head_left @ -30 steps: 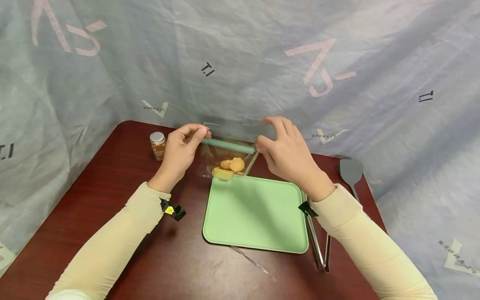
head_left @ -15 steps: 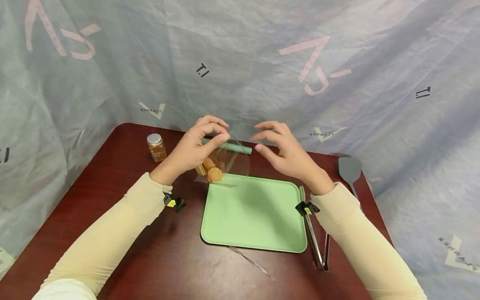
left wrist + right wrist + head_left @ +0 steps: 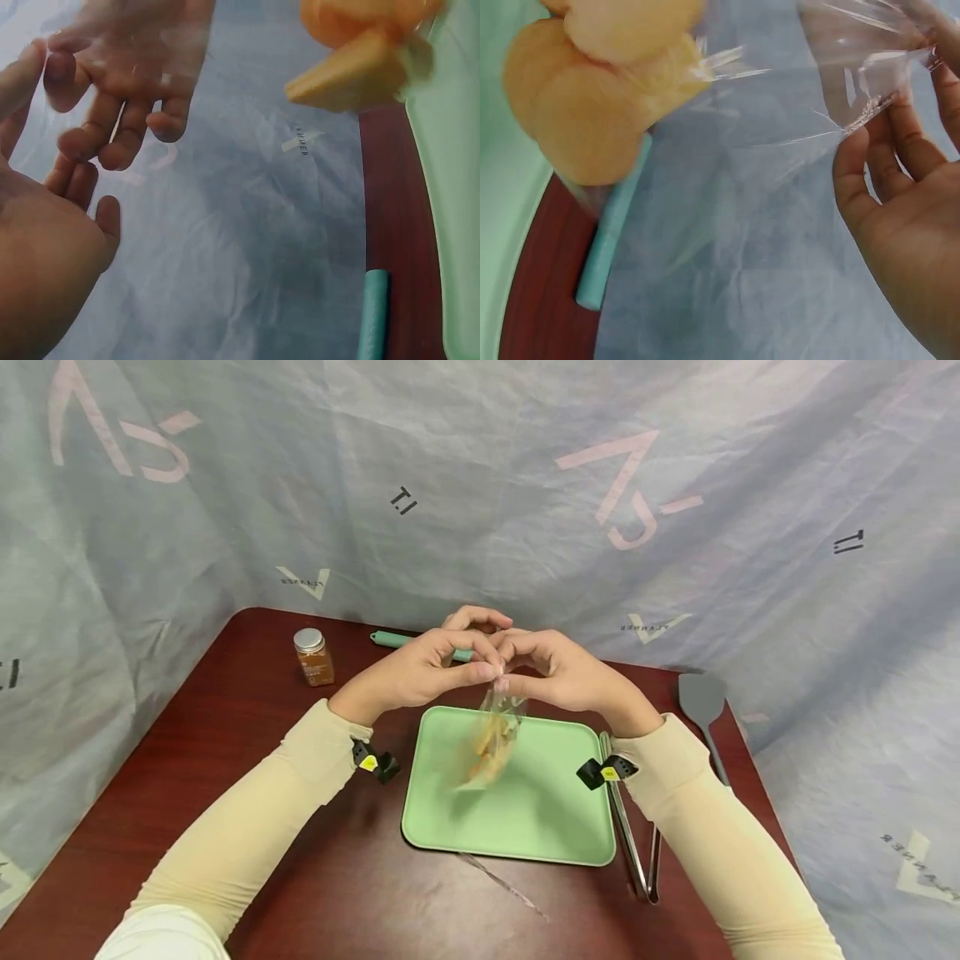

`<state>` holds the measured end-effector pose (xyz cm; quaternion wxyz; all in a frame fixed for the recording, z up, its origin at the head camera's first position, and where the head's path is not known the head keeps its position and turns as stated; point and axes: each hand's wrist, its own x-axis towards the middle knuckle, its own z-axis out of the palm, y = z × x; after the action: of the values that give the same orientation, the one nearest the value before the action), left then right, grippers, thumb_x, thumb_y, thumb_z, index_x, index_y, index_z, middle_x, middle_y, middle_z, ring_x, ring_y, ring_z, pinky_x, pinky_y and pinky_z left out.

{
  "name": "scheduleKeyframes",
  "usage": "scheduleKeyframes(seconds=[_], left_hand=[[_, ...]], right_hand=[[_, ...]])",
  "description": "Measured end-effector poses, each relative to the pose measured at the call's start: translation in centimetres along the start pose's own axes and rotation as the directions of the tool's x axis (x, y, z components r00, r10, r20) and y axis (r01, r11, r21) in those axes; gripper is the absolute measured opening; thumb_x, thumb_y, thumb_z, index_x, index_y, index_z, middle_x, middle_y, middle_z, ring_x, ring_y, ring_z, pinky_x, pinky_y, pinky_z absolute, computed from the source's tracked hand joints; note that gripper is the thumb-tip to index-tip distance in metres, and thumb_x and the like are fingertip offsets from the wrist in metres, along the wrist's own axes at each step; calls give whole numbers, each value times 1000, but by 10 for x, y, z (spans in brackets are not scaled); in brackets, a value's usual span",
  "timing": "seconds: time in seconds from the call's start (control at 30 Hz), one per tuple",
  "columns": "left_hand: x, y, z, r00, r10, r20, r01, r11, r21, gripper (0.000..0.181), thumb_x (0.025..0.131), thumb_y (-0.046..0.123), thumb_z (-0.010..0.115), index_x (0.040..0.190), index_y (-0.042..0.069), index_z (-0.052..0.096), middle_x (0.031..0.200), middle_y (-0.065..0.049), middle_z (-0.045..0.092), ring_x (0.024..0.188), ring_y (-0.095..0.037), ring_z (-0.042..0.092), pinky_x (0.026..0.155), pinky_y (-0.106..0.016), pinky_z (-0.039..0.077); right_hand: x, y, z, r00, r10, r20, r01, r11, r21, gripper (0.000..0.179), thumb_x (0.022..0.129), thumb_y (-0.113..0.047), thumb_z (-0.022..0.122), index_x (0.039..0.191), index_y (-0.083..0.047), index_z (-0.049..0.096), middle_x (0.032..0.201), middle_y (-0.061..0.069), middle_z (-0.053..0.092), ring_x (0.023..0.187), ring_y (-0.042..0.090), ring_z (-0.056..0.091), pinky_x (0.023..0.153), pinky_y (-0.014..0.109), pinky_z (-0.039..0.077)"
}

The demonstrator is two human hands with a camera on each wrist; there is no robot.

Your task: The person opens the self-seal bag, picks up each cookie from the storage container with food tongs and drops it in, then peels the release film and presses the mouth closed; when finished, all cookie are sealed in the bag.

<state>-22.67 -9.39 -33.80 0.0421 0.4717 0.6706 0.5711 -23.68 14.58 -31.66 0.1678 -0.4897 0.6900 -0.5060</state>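
A clear plastic bag (image 3: 497, 722), blurred in the head view, hangs over the green tray (image 3: 555, 810). Its gathered top is pinched between thumb and fingers of my left hand (image 3: 431, 667) and my right hand (image 3: 562, 672), whose fingertips meet there. Inside lie round yellow-orange biscuits (image 3: 592, 124) and a yellow wedge-shaped piece (image 3: 349, 75). Shiny creases of the film run up to the fingers of my right hand (image 3: 911, 187) in the right wrist view. The other fingers of both hands are bent and spread around the bag's mouth.
Behind the hands lies a teal stick (image 3: 390, 639). A jar with a silver lid (image 3: 313, 660) stands at the left. Metal tongs (image 3: 630, 843) lie right of the tray, with a grey spatula (image 3: 702, 697) farther right. A thin clear strip (image 3: 502, 883) lies in front.
Both hands have come together from apart. The bag, earlier spread wide from the left hand, is now gathered at its top, and the biscuits have swung right over the tray.
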Motion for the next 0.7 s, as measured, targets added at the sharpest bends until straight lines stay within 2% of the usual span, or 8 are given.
scheduleKeyframes(seconds=[0.1,0.2,0.3,0.37,0.43,0.5,0.57,0.7], left_hand=[[-1,0,2,999,40,-19,-40,999,7,12,101,16,65,102,22,76,145,-3,45,141,-20,32,107,-44,37],[-6,-6,0,989,7,-146,-15,999,-51,20,104,26,61,117,16,72,141,-6,52,134,-27,44,106,-45,40],[-16,-20,-5,941,-96,-326,16,971,-240,33,108,31,51,127,8,65,131,-14,60,120,-33,55,106,-49,40],[-24,-32,-5,899,-173,-402,24,937,-350,35,110,31,46,124,6,66,122,-17,64,113,-34,58,106,-51,38],[-32,-42,-3,878,-230,-420,52,918,-392,34,110,29,46,121,4,66,117,-16,66,109,-33,60,106,-51,38],[-38,-48,3,875,-255,-411,95,924,-371,28,109,25,51,120,5,68,117,-14,67,109,-31,62,105,-49,40],[-42,-51,9,883,-246,-399,114,939,-325,24,107,21,55,122,5,68,120,-12,67,112,-30,61,105,-46,41],[-41,-50,19,894,-192,-404,72,953,-294,23,105,10,58,125,2,66,124,-12,65,117,-32,58,104,-46,41]], right_hand=[[-2,0,2,1000,6,3,-6,999,42,6,99,-7,67,99,-1,67,104,15,64,102,30,58,84,41,50],[-3,0,4,997,-19,-73,25,997,71,6,99,-5,66,96,1,65,108,19,62,106,34,56,90,41,47],[-4,-2,4,967,-60,-246,81,994,77,6,98,-3,65,94,1,64,113,22,61,111,37,56,93,40,47],[-3,-4,2,926,-81,-368,111,992,62,7,98,-1,63,92,2,63,112,21,61,110,36,56,90,37,48],[-1,-8,0,874,-105,-475,135,990,31,8,98,-1,63,91,3,63,107,20,63,107,35,57,90,36,48],[2,-11,-2,819,-124,-560,144,989,-8,9,98,-1,63,90,4,62,103,19,64,104,34,58,90,36,47],[5,-13,-4,763,-141,-630,137,989,-55,11,98,-2,64,90,5,61,99,19,64,100,33,59,89,36,47],[8,-14,-5,647,-151,-747,96,988,-117,11,97,-4,66,90,3,63,91,15,64,85,27,60,78,32,47]])
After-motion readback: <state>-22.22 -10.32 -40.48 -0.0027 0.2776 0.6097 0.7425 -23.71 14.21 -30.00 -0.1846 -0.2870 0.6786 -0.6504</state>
